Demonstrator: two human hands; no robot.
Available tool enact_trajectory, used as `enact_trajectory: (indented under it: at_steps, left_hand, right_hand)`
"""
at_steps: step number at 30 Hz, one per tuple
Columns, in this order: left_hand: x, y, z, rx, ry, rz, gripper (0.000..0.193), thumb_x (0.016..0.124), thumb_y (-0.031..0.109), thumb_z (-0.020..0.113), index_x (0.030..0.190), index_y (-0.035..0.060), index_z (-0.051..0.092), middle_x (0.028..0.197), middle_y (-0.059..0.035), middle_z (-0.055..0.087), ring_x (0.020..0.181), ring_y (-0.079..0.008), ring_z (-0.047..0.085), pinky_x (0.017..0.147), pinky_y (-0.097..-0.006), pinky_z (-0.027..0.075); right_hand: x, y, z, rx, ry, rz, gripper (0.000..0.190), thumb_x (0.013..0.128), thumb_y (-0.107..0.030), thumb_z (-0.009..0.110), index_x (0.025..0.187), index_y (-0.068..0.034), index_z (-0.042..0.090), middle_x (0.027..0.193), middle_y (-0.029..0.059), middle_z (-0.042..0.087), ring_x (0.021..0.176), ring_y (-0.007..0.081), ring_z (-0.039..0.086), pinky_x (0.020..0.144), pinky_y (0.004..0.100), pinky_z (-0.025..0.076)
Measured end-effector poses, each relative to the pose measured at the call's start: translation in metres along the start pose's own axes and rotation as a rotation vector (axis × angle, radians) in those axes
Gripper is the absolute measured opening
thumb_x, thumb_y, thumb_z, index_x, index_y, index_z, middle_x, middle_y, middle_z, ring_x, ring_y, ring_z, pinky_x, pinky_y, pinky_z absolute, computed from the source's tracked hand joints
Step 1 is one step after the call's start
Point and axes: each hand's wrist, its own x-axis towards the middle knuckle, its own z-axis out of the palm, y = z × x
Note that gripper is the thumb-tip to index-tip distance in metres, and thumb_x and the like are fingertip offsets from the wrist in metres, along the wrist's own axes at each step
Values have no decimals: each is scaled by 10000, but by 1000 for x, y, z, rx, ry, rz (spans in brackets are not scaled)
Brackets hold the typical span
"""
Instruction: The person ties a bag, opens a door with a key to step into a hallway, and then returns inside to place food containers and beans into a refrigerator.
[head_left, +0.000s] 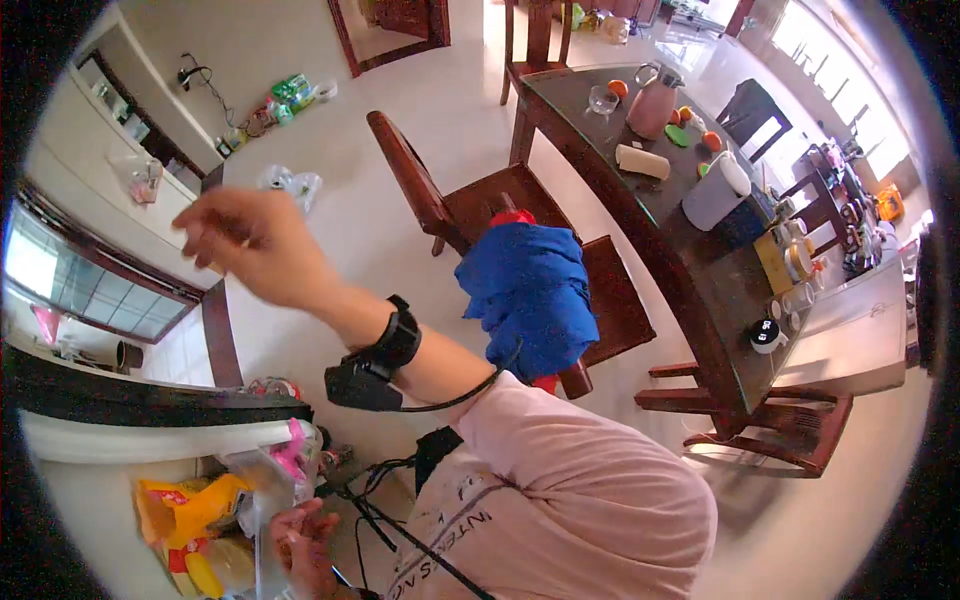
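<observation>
My right hand (244, 244) is raised at the left centre, blurred, its fingers loosely bent and somewhat apart, with nothing visible in them. A black strap with a device (371, 364) sits on that forearm. Low at the left, my left hand (304, 536) is blurred, its fingers curled beside a clear plastic container (270, 480); whether it holds anything is unclear. Near it lies a yellow-orange plastic packet (187, 510), with a pink plastic piece (294, 450) above. Blue cloth (529, 292) is draped over the back of a wooden chair, with red cloth showing beneath it.
A glass-topped dining table (585, 142) at right bears a pink thermos jug (655, 105), a white pitcher (712, 199), fruit and jars. Wooden chairs (397, 165) stand around it. A clear plastic bag (296, 184) lies on the floor. Black cables (375, 480) hang near my torso.
</observation>
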Motion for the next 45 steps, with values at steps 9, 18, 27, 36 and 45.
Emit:
enact_trajectory:
  at_steps: [9,18,27,36,45]
  left_hand:
    - [20,11,29,20,-320,112,260,854,315,493,920,67,460,971,-129,541,829,-242,551,679,-350,475]
    - [111,-57,26,-402,-404,-156,323,832,399,516,946,102,455,946,-93,561,797,-206,551,666,-337,476]
    - [150,60,211,150,-167,-218,322,882,400,413,913,90,492,970,-116,572,704,-231,585,581,-311,487]
    - [208,61,279,41,-439,-276,318,850,340,501,946,36,507,949,-97,565,951,-273,548,760,-413,460]
    - [311,88,353,-197,-553,-201,231,863,257,501,964,51,528,1009,-145,569,838,-211,574,705,-295,470]
  right_hand:
    - [75,28,-82,254,542,-200,163,850,-134,520,926,10,522,831,103,578,677,155,588,567,273,498]
    - [133,16,-348,256,1003,-273,273,775,-68,501,1035,-16,433,807,124,582,611,186,566,497,238,451]
    - [1,45,-608,409,1344,-149,156,776,-77,514,927,-44,492,784,65,564,688,195,553,581,277,481]
    - [-111,70,-652,526,1139,88,46,758,-92,555,797,-71,566,703,21,571,633,151,544,590,268,475]
    - [-55,64,-574,156,1124,-37,180,825,-96,476,983,-40,544,904,96,582,801,199,554,726,317,455]
